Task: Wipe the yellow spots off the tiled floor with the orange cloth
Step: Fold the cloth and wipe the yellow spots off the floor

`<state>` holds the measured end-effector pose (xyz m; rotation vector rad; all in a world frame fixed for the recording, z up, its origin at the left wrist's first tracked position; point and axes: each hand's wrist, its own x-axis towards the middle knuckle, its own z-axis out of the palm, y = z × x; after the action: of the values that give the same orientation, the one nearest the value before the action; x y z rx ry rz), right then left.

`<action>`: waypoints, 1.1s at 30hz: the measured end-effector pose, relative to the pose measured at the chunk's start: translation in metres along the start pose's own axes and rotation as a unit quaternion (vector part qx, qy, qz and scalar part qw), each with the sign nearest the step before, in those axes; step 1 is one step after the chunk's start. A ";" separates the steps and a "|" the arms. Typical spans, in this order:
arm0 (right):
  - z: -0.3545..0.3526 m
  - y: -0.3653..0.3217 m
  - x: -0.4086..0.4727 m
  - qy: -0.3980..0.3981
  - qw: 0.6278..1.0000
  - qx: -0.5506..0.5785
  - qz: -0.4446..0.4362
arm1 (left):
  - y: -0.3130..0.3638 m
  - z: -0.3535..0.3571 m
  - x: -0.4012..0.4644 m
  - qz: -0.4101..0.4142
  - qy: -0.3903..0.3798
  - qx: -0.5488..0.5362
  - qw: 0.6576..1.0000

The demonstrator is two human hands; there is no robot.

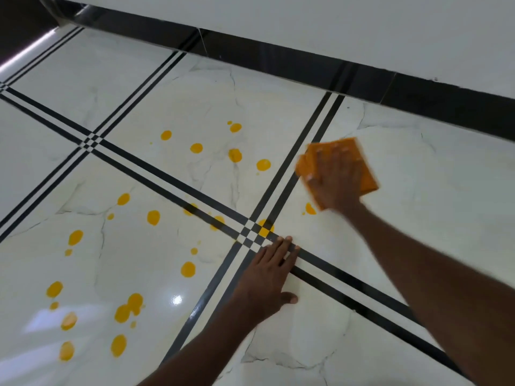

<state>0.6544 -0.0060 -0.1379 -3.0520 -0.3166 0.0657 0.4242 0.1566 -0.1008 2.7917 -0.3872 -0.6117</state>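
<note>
My right hand [335,181] presses flat on the folded orange cloth [366,174], which lies on the white tiled floor [195,101] right of the black double stripe; both are motion-blurred. One yellow spot [310,209] sits just below-left of the cloth. Several yellow spots [235,155] dot the middle tile, one lies on the stripe crossing [266,227], and several more [128,307] spread over the lower-left tile. My left hand [269,277] rests palm down on the floor near the crossing, fingers spread, holding nothing.
A white wall [334,29] with a glossy black skirting [278,57] runs along the far side, close behind the cloth. Black double stripes [156,168] cross the tiles. A dark area [19,18] fills the top-left corner. A light glare [177,300] shines on the lower tile.
</note>
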 end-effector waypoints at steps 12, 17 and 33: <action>0.001 0.008 -0.053 -0.012 0.998 0.012 -0.055 | -0.023 0.020 -0.057 -0.181 0.085 -0.017 0.980; 0.007 -0.054 -0.061 -0.008 0.997 0.017 -0.068 | -0.031 0.018 -0.065 -0.171 0.069 -0.040 0.982; 0.016 -0.102 -0.087 -0.027 0.988 0.019 -0.149 | -0.029 0.027 -0.068 -0.225 0.108 -0.093 0.964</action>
<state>0.5478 0.0764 -0.1430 -2.9307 -0.7610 0.1345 0.3585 0.1999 -0.1081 2.7302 0.3417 -0.3963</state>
